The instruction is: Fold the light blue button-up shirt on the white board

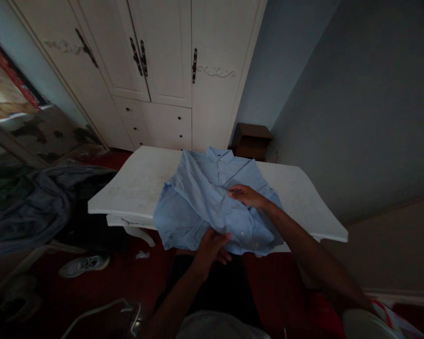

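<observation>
A light blue button-up shirt (205,197) lies spread on a white table (134,183), collar toward the far side, its lower part hanging over the near edge. My left hand (212,245) pinches the shirt's bottom hem at the table's near edge, fingers closed on the cloth. My right hand (249,195) rests on the shirt's middle right, its curled fingers gripping a fold of the fabric.
A white wardrobe (169,70) with dark handles stands behind the table. A small brown stand (252,139) sits in the corner. Dark clothes (38,197) are heaped at the left, and a white shoe (83,265) lies on the red floor.
</observation>
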The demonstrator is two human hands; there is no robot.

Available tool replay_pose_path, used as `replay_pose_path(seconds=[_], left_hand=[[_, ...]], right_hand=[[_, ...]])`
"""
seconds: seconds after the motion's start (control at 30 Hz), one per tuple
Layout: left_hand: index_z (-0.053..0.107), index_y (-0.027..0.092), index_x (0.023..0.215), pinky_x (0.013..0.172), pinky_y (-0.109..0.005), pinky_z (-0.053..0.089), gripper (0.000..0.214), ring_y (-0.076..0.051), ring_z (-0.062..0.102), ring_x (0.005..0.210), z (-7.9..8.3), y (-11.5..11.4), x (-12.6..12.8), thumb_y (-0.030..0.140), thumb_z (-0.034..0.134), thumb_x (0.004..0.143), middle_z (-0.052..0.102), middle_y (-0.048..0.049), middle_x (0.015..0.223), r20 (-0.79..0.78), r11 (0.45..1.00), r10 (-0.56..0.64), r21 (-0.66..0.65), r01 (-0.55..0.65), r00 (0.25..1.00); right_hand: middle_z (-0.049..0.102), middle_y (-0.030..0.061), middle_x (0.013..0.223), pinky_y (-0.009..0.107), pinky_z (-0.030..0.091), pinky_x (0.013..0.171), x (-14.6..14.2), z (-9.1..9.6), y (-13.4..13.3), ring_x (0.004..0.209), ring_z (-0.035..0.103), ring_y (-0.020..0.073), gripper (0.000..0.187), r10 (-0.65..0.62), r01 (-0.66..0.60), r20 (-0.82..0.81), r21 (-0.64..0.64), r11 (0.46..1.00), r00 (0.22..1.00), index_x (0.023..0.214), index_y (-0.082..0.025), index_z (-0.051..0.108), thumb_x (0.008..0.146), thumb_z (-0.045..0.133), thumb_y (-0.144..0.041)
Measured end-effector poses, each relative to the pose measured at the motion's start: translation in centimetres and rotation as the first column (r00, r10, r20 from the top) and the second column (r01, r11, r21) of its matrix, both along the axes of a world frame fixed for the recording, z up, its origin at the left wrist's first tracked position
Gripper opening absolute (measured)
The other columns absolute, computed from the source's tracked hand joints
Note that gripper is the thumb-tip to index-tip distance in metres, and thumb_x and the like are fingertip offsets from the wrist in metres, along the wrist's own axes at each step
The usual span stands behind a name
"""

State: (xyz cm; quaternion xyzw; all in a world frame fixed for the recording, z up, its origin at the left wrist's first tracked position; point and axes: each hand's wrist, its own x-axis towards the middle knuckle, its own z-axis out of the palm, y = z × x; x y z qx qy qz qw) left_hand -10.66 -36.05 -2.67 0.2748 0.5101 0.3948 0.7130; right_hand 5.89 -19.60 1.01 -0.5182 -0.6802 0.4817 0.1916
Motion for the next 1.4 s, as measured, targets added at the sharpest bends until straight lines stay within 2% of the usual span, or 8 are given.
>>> replay_pose_path(seconds=[0.2,0.37,0.6,0.83,0.97,1.13,1.3,1.4], left_hand=[[0.058,0.014,0.079,0.029,-0.018,0.026,0.051,-0.008,0.051,0.034,-1.6,-0.1,2.5,0.062,0.067,0.064,0.056,0.0042,0.052,-0.087,0.996,-0.083,0.030,0.086,0.993],[0.056,0.015,0.060,0.033,-0.019,0.021,0.049,-0.005,0.035,0.030,-2.1,-0.8,3.5,0.063,0.061,0.068,0.042,0.0062,0.040,-0.125,0.993,-0.050,0.101,0.063,0.991],[0.059,0.015,0.079,0.045,-0.019,0.036,0.043,-0.008,0.049,0.049,-1.1,-2.5,3.2,0.056,0.066,0.071,0.053,0.0037,0.058,0.024,0.945,0.053,0.323,-0.058,0.998],[0.053,0.017,0.108,0.036,-0.017,0.033,0.060,-0.005,0.043,0.040,-4.4,-2.8,3.3,0.055,0.072,0.066,0.061,0.0028,0.070,0.051,0.981,0.043,0.188,-0.052,0.998],[0.062,0.014,0.096,0.044,-0.017,0.035,0.048,-0.007,0.051,0.051,-6.0,-3.0,3.7,0.049,0.075,0.065,0.062,-0.0002,0.068,-0.015,0.976,-0.005,0.218,0.008,1.000],[0.064,0.014,0.086,0.039,-0.017,0.033,0.046,-0.005,0.044,0.042,-7.2,-3.1,4.8,0.055,0.071,0.065,0.061,0.0002,0.067,-0.023,0.983,-0.050,0.178,0.053,0.998],[0.065,0.014,0.077,0.050,-0.021,0.042,0.047,-0.010,0.051,0.052,-7.0,-3.6,5.2,0.061,0.062,0.074,0.060,-0.0012,0.065,-0.016,0.943,-0.090,0.320,0.091,0.996],[0.063,0.015,0.072,0.059,-0.023,0.044,0.048,-0.013,0.054,0.060,-6.8,-3.7,5.3,0.063,0.059,0.077,0.060,-0.0018,0.063,0.033,0.930,-0.071,0.364,0.054,0.997]], right_hand=[[0.064,0.0094,0.113,0.037,0.045,0.094,-4.1,0.0,1.8,0.104,0.060,0.0225,0.046,0.211,-0.258,0.150,0.519,0.815,0.966,0.113,-0.018,0.066,0.072,0.076,-0.036],[0.070,0.0034,0.098,0.031,0.048,0.086,-7.8,-0.7,4.9,0.091,0.063,0.0184,0.033,0.136,-0.194,0.194,0.323,0.927,0.972,0.103,-0.019,0.069,0.072,0.076,-0.028],[0.068,0.0016,0.071,0.022,0.050,0.056,-8.4,-1.9,8.5,0.060,0.062,0.0128,0.015,-0.006,-0.017,0.131,0.177,0.984,0.991,0.086,-0.013,0.071,0.071,0.069,-0.012],[0.069,0.0016,0.068,0.019,0.051,0.051,-8.3,-1.9,8.5,0.056,0.062,0.0108,0.011,-0.028,0.023,0.043,0.129,0.991,0.999,0.084,-0.015,0.068,0.081,0.057,-0.015],[0.069,0.0023,0.073,0.025,0.054,0.060,-8.5,-1.4,7.9,0.062,0.064,0.0133,0.012,-0.003,-0.002,0.029,0.196,0.981,1.000,0.085,-0.015,0.068,0.078,0.059,-0.012],[0.067,0.0039,0.095,0.029,0.048,0.087,-7.7,-0.1,5.5,0.090,0.061,0.0146,0.017,0.037,-0.031,-0.005,0.414,0.910,0.999,0.094,-0.018,0.069,0.081,0.059,-0.012],[0.063,0.0064,0.093,0.031,0.048,0.083,-5.4,0.3,3.4,0.086,0.059,0.0173,0.016,0.370,-0.449,0.260,0.606,0.656,0.892,0.095,-0.019,0.073,0.081,0.065,-0.017],[0.062,0.0080,0.096,0.032,0.047,0.084,-4.5,-0.4,3.3,0.089,0.059,0.0189,0.019,0.353,-0.507,0.365,0.579,0.639,0.861,0.100,-0.018,0.073,0.082,0.066,-0.019]])
